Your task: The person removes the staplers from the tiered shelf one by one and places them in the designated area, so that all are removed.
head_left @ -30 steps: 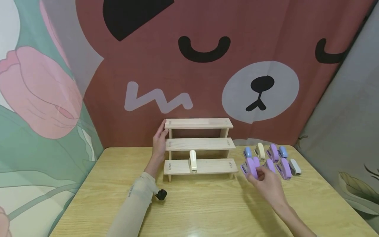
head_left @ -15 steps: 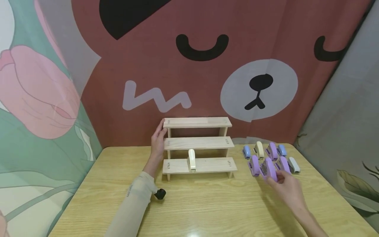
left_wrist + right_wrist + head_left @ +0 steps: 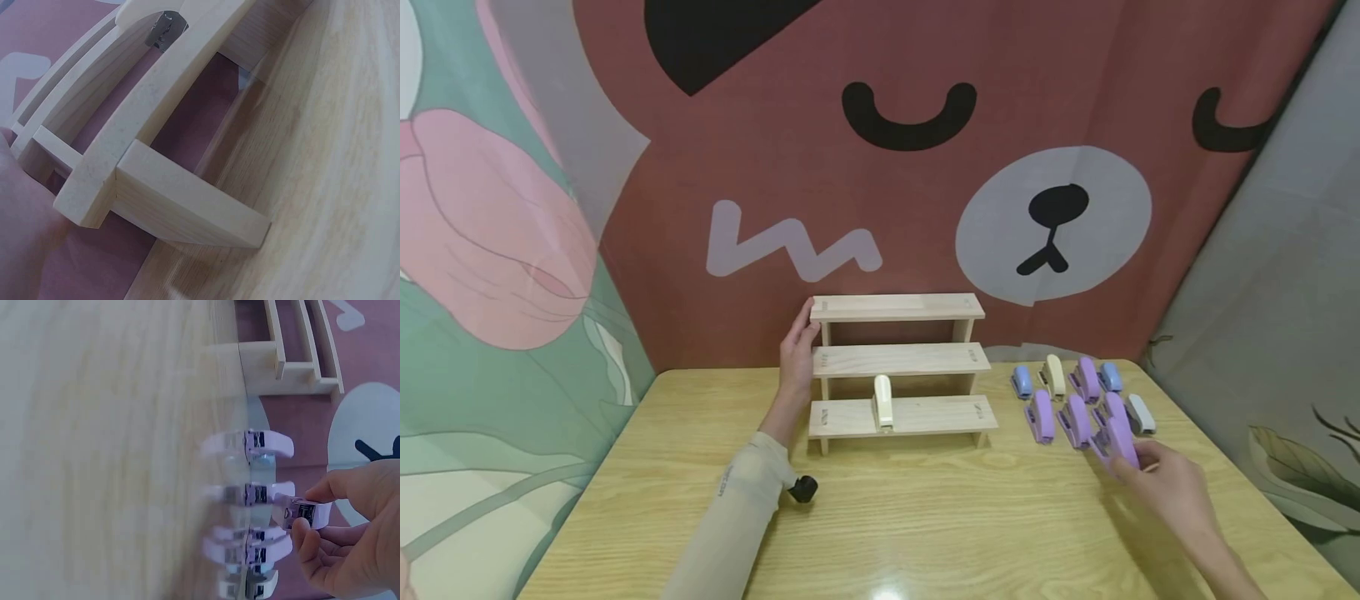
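Note:
My right hand (image 3: 1172, 487) pinches a purple stapler (image 3: 319, 514) between thumb and fingers, raised off the table at the right. Directly behind it in the head view stands another purple stapler (image 3: 1109, 407). Two more purple ones, a left stapler (image 3: 1040, 417) and a middle stapler (image 3: 1075, 422), share that front row. With fingers along its left end, my left hand (image 3: 794, 362) touches a three-step wooden display rack (image 3: 898, 359). A cream stapler (image 3: 883, 403) stands on the rack's lowest step. In the left wrist view, the left fingertips are mostly hidden.
Behind the purple row stand two blue staplers (image 3: 1021, 382), a cream stapler (image 3: 1054, 377) and a purple stapler (image 3: 1086, 380). A grey-white stapler (image 3: 1141, 415) ends the row at right. A printed curtain (image 3: 775, 150) hangs behind the wooden table (image 3: 880, 517).
The right hand has carried the purple stapler rightward along the front of the stapler row. My left hand stays at the rack. The head view has shifted slightly.

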Tool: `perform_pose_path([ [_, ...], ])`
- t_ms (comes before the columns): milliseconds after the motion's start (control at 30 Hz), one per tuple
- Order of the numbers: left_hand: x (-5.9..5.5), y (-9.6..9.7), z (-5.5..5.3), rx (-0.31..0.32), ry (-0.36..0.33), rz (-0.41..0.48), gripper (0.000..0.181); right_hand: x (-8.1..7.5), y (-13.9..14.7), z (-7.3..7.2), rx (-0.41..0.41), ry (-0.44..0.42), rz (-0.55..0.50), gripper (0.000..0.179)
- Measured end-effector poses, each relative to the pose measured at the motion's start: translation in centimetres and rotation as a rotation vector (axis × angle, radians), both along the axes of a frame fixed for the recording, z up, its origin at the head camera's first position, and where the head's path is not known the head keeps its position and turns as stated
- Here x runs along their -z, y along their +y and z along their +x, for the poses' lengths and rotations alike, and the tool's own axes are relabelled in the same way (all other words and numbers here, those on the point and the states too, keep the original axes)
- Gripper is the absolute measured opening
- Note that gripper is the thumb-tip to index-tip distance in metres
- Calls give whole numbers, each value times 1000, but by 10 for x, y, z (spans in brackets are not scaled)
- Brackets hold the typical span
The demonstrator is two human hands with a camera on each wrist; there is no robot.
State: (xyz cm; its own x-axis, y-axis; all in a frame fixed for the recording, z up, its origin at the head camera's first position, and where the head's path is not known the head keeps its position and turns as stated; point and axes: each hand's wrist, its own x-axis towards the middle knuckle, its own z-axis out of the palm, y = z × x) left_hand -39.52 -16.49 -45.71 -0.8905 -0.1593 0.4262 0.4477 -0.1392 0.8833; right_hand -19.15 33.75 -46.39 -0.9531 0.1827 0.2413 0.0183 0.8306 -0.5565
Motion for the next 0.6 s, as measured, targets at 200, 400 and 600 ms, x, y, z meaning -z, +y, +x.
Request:
perform_pose_path([
  [200,0,-1,1,8,-7,0,49,-2,18,3,4,-112,-8,49],
  [400,0,-1,1,12,-3,-11,49,1,33,5,-10,-133,46,50],
  [600,-1,-2,0,33,-5,-16,48,4,42,5,-15,-154,61,47],
])
